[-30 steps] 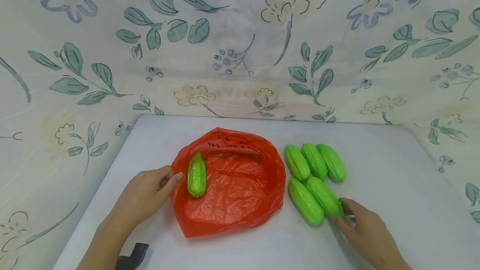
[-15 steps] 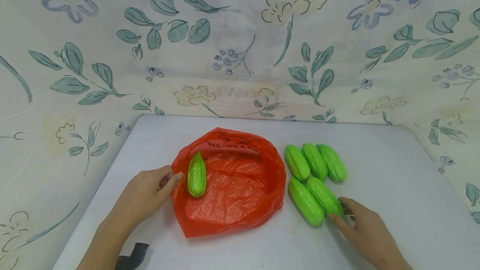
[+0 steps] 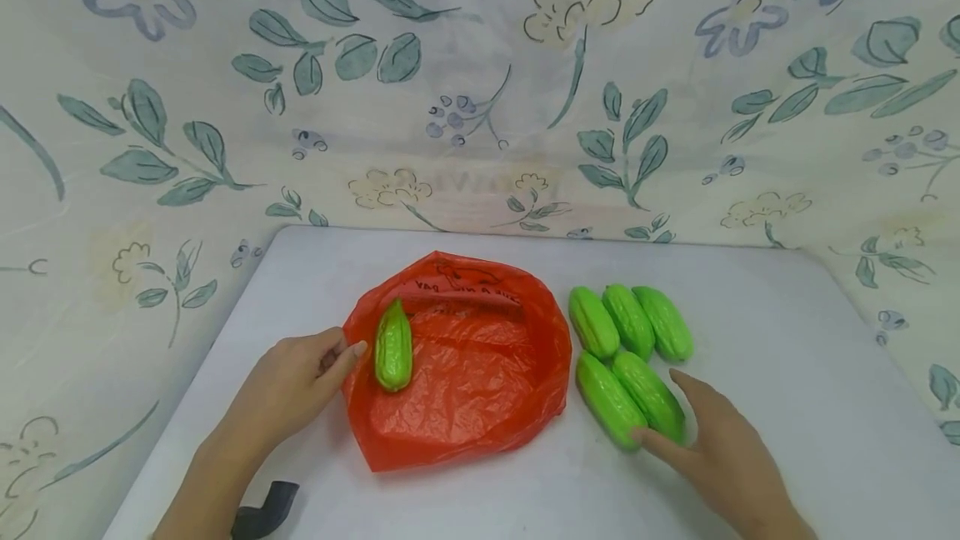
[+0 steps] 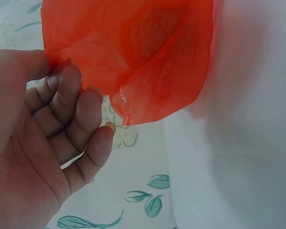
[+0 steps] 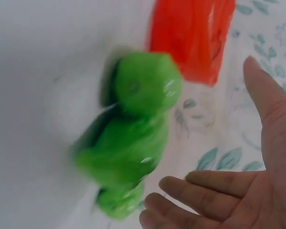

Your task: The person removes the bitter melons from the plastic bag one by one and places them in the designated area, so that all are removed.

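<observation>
A red plastic bag (image 3: 472, 390) lies on the table with its mouth spread wide. Inside it, on the left, rests one plump green cucumber (image 3: 393, 348). My left hand (image 3: 296, 382) pinches the bag's left rim between thumb and fingers; the left wrist view also shows the red film (image 4: 128, 57) held there. My right hand (image 3: 723, 457) has its thumb and fingers spread around the near end of the front right cucumber (image 3: 651, 398). Beside that one lies the front left cucumber (image 3: 609, 401). In the right wrist view the open palm (image 5: 248, 205) faces the cucumbers (image 5: 148, 86), apart from them.
Behind the front pair, a row of three more cucumbers (image 3: 628, 322) lies right of the bag. A black curved piece (image 3: 266, 511) shows near my left forearm. Floral cloth (image 3: 480, 107) hangs behind and beside the white table (image 3: 787, 340).
My right hand's fingers have spread wider, and its thumb has shifted left toward the front left cucumber. The left hand keeps its pinch on the bag; the cucumbers stay in place.
</observation>
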The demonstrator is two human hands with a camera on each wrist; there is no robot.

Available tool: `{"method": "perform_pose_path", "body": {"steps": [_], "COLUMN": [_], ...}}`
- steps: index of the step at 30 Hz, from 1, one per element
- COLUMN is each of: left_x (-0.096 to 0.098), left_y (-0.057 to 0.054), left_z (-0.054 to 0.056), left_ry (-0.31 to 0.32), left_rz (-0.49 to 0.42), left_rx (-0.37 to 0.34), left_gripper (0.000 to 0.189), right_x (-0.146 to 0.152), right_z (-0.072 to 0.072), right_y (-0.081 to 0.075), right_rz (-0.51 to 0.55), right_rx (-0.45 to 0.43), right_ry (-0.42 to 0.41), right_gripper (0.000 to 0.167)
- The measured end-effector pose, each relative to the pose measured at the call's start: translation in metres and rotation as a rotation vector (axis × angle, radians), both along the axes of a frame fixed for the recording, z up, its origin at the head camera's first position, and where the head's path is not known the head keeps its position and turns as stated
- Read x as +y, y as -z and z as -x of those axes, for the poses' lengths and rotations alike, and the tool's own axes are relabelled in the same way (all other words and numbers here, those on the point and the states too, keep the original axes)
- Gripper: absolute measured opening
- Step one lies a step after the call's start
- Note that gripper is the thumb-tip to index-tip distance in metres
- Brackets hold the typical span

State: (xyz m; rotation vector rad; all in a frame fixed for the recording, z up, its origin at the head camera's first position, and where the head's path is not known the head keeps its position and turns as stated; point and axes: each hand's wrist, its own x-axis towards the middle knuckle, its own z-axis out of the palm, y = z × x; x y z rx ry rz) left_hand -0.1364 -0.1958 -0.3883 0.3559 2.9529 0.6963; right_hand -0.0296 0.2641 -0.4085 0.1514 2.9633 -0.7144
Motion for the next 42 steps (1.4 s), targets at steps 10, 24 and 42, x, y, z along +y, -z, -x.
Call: {"method": "perform_pose_path", "body": {"steps": [10, 24, 42], "left_x": [-0.001, -0.001, -0.003], "left_y": [-0.003, -0.008, -0.008], "left_z": [0.000, -0.002, -0.001], "left_ry": [-0.008, -0.007, 0.006], "left_rz": [-0.005, 0.034, 0.021], "left_rx": [0.003, -0.015, 0.037], "left_gripper": [0.028, 0.029, 0.031], "right_x": [-0.043, -0.113, -0.186], "right_z": [0.009, 0.028, 0.084], "right_y": [-0.022, -0.040, -0.049], "right_rz": [0.024, 0.057, 0.072], "right_rx": [0.048, 0.121, 0.078], "right_ry": [-0.040, -0.204, -0.487], "right_gripper": [0.109, 0.099, 0.089]}}
